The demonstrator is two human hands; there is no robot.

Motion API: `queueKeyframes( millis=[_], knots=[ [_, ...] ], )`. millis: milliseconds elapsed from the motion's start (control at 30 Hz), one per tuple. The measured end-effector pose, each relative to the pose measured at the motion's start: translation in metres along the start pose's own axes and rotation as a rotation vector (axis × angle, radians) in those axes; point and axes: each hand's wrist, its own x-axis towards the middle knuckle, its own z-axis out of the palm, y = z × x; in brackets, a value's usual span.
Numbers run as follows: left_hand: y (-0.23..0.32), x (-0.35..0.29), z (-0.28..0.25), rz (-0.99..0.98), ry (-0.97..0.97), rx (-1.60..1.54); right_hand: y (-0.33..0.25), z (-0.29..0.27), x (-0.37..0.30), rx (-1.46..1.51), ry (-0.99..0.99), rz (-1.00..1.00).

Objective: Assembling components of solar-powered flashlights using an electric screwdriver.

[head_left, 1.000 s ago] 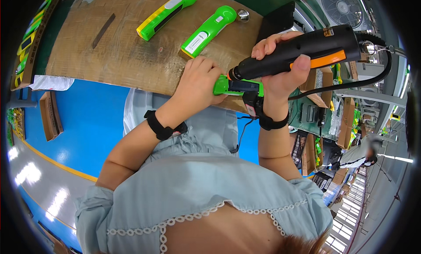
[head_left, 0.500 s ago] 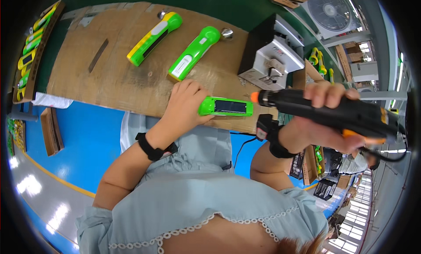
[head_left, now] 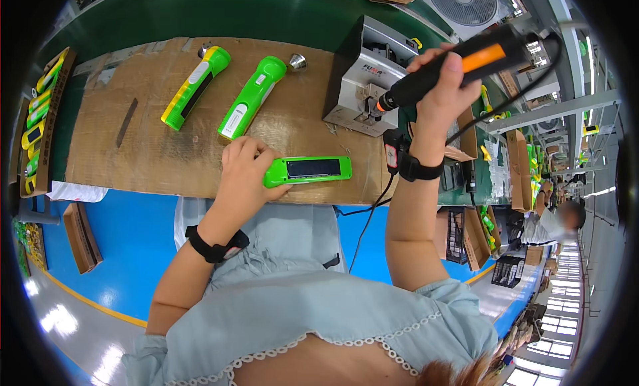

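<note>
Gripping the screwdriver (head_left: 482,55), the right hand (head_left: 440,101) has its fingers and thumb wrapped about the dark body, and the orange tip points in at the front of the silver machine (head_left: 369,77); whether the two touch, I cannot tell. Left of the machine and on its near side lies the green torch (head_left: 313,167), dark panel up, over the near edge of the cardboard (head_left: 166,161). Its long axis runs left to right, roughly along that edge, with the right end toward the machine's side. The left hand (head_left: 245,166) is clamped on the torch's left end, so it is the nearer hand; from the right hand, the green torch lies leftward and closer in, well apart from it. Farther left of the machine rest a labelled torch (head_left: 251,98) and a yellow torch (head_left: 196,87), both slanting, with a small silver cup (head_left: 298,62) between the labelled torch and the machine. Half a second ago the orange tip was clear of the machine, beside the green torch's right end; now it is at the machine's front, while the left hand keeps its hold.
</note>
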Motion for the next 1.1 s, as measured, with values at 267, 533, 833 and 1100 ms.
queueKeyframes(
  millis=[267,533,833,1100],
  knots=[
    [0.001,0.001,-0.004,0.041,-0.056,0.023,-0.011,-0.023,-0.021,0.365,-0.166,0.346],
    [-0.005,-0.001,0.005,0.074,-0.055,-0.019,-0.059,0.007,-0.068,0.503,-0.121,0.238],
    [-0.009,-0.004,0.013,0.075,0.0,-0.057,-0.069,0.057,-0.105,0.314,-0.19,0.338],
    [-0.011,-0.004,0.011,0.081,-0.001,-0.046,-0.061,0.069,-0.117,0.383,-0.178,0.371]
  ],
)
